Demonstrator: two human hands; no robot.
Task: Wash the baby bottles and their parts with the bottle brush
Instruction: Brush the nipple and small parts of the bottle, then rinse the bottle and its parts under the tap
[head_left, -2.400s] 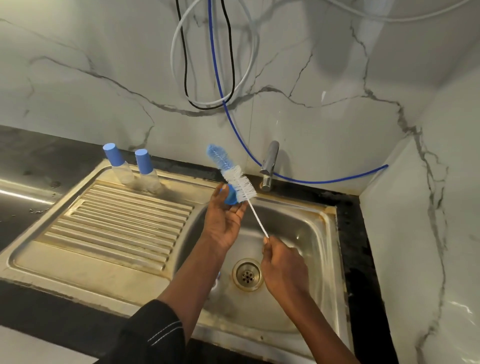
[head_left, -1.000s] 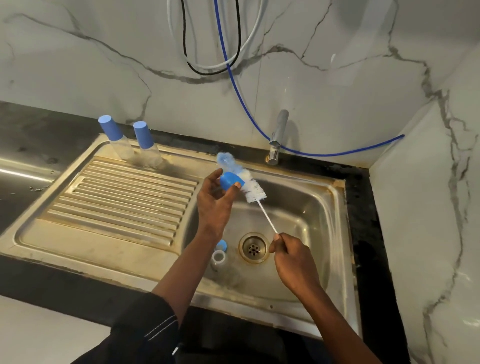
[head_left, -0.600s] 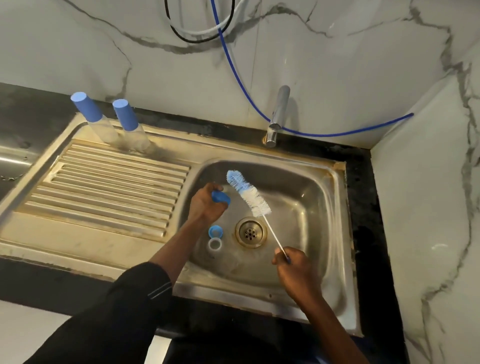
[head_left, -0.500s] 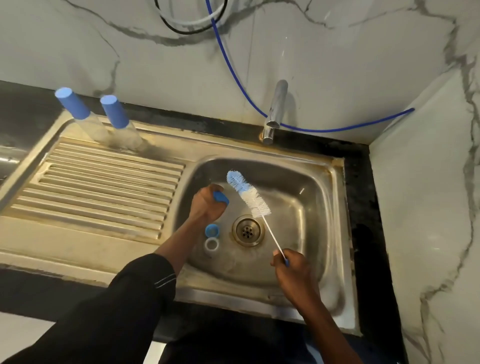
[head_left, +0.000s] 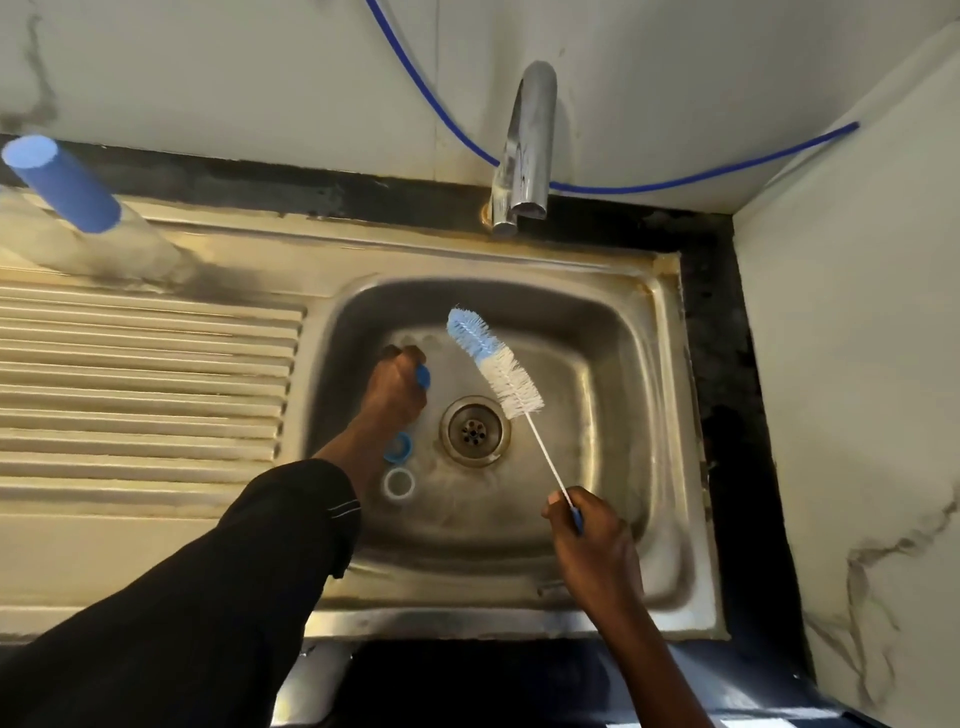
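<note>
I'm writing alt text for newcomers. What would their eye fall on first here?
First, the blue-and-white bottle brush, slanting over the sink basin near the drain, its handle gripped by the right hand at the front. Next, the left hand low in the basin gripping a small blue part, with a blue ring and a white ring lying by its wrist. At far left, a blue-capped bottle stands on the drainboard.

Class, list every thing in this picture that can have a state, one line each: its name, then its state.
Left hand, gripping a blue cap low in the basin.
Right hand, gripping the bottle brush by its handle end.
Bottle brush, tilted over the drain, bristles touching nothing.
Drain, unplugged.
Tap, no water seen running.
Blue ring, lying loose in the basin.
White ring, lying flat beside it.
Bottle, capped, standing on the drainboard.
</note>
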